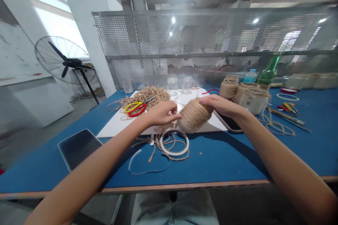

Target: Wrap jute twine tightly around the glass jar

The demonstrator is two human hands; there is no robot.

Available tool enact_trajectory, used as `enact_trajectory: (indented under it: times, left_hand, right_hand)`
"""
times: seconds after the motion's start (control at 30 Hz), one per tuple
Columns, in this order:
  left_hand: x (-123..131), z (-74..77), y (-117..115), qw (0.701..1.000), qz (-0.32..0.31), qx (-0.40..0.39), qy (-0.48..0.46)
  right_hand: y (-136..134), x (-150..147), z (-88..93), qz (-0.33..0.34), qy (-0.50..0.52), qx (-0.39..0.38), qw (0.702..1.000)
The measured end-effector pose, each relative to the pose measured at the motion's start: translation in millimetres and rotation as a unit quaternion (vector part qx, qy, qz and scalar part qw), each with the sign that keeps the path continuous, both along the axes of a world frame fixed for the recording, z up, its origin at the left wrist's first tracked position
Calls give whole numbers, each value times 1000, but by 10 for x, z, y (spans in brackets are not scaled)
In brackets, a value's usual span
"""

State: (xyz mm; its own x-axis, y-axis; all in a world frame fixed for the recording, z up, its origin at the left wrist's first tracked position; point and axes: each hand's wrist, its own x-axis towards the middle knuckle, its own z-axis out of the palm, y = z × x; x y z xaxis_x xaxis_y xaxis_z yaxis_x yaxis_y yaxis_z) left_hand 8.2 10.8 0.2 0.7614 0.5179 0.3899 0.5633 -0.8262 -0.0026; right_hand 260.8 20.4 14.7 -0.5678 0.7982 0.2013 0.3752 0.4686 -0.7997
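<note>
- The left forearm (89,161) and right forearm (285,158) come in closest to the camera, reaching over a blue worktable (216,161).
- The right hand (219,107) is partly open, curved over the top of a twine-wrapped jar (194,115) and cupping it, above a white board (116,130).
- The left hand (162,112) is half closed, its fingertips (177,115) at the jar's side. Whether they pinch a strand is too small to tell.
- If the right hand's grip loosens, the jar could roll, since its rounded wrapping sits on a smooth board.
- If the turns of twine lose tension, they could slacken or slip.
- Loose jute twine (173,146) around a roll of tape (174,142) could snag on the jar or a wrist.
- Red-and-yellow scissors (135,109) lie open-bladed on a twine heap (155,95), where a careless reach could catch them.
- A phone (229,123) under the right wrist could get knocked.
</note>
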Motion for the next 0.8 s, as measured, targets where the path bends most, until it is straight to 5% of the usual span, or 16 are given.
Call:
enact_trajectory:
  times: [0.17, 0.8]
  left_hand:
    - [-24, -51, 42, 999, 9, -33, -19]
    - [16, 12, 8, 995, -4, -20, -96]
  right_hand:
    - [3, 17, -5, 39, 30, -36, 998]
    - [54, 8, -62, -27, 41, -43, 998]
